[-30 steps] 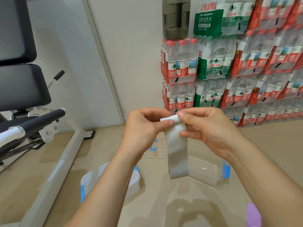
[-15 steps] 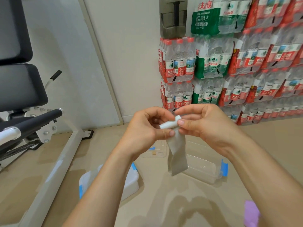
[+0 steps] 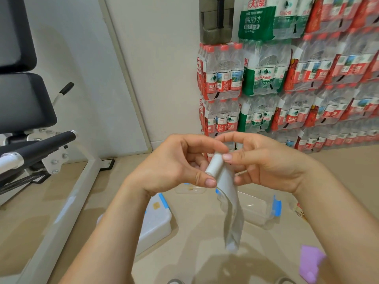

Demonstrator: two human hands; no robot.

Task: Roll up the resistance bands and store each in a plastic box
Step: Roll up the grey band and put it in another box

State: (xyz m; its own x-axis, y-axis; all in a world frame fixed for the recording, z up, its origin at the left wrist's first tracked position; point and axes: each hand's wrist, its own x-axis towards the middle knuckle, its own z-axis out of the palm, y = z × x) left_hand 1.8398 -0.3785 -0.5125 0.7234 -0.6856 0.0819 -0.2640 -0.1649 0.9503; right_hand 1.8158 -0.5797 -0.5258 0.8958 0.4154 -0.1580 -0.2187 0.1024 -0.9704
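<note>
Pinching the grey band's point(image 3: 225, 193) rolled end, left hand point(image 3: 176, 167) and right hand point(image 3: 264, 162) both grip it (tail dangling).

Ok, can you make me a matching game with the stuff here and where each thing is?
Things:
1 grey band
2 purple band
3 open clear box
4 water bottles

Places:
A stacked against the wall
B on the floor, bottom right corner
C pinched between the left hand and right hand
D on the floor beyond the hands

Pairs: 1-C, 2-B, 3-D, 4-A
</note>
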